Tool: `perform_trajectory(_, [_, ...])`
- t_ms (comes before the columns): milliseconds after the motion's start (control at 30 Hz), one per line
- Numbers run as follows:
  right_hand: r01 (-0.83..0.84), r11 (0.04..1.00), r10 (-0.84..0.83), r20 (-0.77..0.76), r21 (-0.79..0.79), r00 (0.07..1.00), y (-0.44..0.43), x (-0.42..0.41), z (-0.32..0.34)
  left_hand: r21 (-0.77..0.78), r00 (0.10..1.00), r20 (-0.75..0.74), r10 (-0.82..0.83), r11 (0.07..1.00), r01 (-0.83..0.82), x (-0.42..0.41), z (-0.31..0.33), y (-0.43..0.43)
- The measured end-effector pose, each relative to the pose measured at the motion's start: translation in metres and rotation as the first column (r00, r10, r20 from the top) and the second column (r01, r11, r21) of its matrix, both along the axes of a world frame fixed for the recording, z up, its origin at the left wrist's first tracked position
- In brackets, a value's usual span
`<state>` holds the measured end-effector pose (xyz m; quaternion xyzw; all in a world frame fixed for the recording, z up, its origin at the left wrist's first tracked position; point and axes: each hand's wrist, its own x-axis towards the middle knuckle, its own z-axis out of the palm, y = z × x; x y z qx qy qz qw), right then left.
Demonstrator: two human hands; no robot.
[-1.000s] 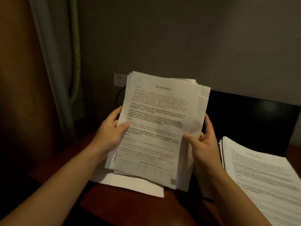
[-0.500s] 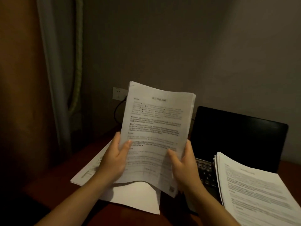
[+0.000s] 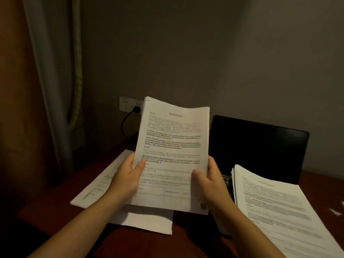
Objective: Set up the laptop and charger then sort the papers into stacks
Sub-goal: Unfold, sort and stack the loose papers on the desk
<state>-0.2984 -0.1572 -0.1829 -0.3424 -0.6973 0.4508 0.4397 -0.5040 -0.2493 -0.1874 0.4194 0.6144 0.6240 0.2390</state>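
Paper sheaf (image 3: 173, 155), edges now flush.

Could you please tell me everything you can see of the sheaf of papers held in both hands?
The sheaf is a bundle of white printed sheets, held nearly upright above the desk. Its top page shows a title, blurred text blocks and a table near the bottom. The left hand and right hand grip its lower sides, thumbs in front.

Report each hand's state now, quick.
Left hand: closed, gripping the sheaf of papers at its left edge.
Right hand: closed, gripping the same sheaf at its right edge.
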Motion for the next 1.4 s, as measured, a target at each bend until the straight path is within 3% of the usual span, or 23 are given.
perform_trajectory(100, [0.087, 0.996, -0.086, 0.02, -0.014, 0.996, 0.007, 0.027, 0.004, -0.043, 0.992, 0.049, -0.12, 0.992, 0.122, 0.018, 0.001, 0.008])
perform_trajectory(267, [0.138, 0.981, -0.134, 0.037, -0.139, 0.99, 0.008, 0.089, 0.006, -0.096, 0.959, 0.008, -0.282, 0.955, 0.282, 0.061, -0.001, 0.024])
perform_trajectory(500, [0.262, 0.936, -0.249, 0.083, -0.236, 0.965, -0.003, 0.182, 0.005, -0.149, 0.915, -0.035, -0.402, 0.907, 0.393, 0.134, 0.0, 0.047])
perform_trajectory(733, [0.449, 0.892, -0.422, 0.26, -0.055, 0.869, -0.015, 0.248, 0.004, -0.197, 0.872, -0.231, -0.433, 0.898, 0.394, 0.185, -0.002, 0.064])
perform_trajectory(800, [0.491, 0.861, -0.493, 0.45, 0.132, 0.744, -0.016, 0.258, -0.001, -0.251, 0.816, -0.44, -0.375, 0.924, 0.29, 0.191, -0.012, 0.072])
perform_trajectory(867, [0.457, 0.824, -0.546, 0.685, 0.334, 0.483, -0.015, 0.267, -0.012, -0.326, 0.641, -0.691, -0.334, 0.936, 0.137, 0.201, -0.023, 0.074])
perform_trajectory(900, [0.444, 0.82, -0.536, 0.757, 0.361, 0.374, -0.015, 0.269, -0.017, -0.336, 0.565, -0.759, -0.324, 0.938, 0.086, 0.206, -0.026, 0.073])
perform_trajectory(933, [0.449, 0.824, -0.512, 0.794, 0.347, 0.328, -0.014, 0.27, -0.021, -0.332, 0.522, -0.794, -0.313, 0.941, 0.059, 0.21, -0.029, 0.073])
perform_trajectory(1033, [0.466, 0.836, -0.472, 0.812, 0.288, 0.345, -0.014, 0.272, -0.024, -0.286, 0.473, -0.84, -0.264, 0.958, 0.028, 0.214, -0.034, 0.073])
perform_trajectory(1233, [0.423, 0.842, -0.494, 0.796, 0.336, 0.35, -0.015, 0.27, -0.02, -0.319, 0.479, -0.831, -0.282, 0.948, 0.004, 0.208, -0.038, 0.074])
perform_trajectory(1400, [0.31, 0.905, -0.416, 0.758, 0.292, 0.503, -0.015, 0.246, -0.014, -0.328, 0.478, -0.825, -0.302, 0.944, 0.03, 0.196, -0.036, 0.071])
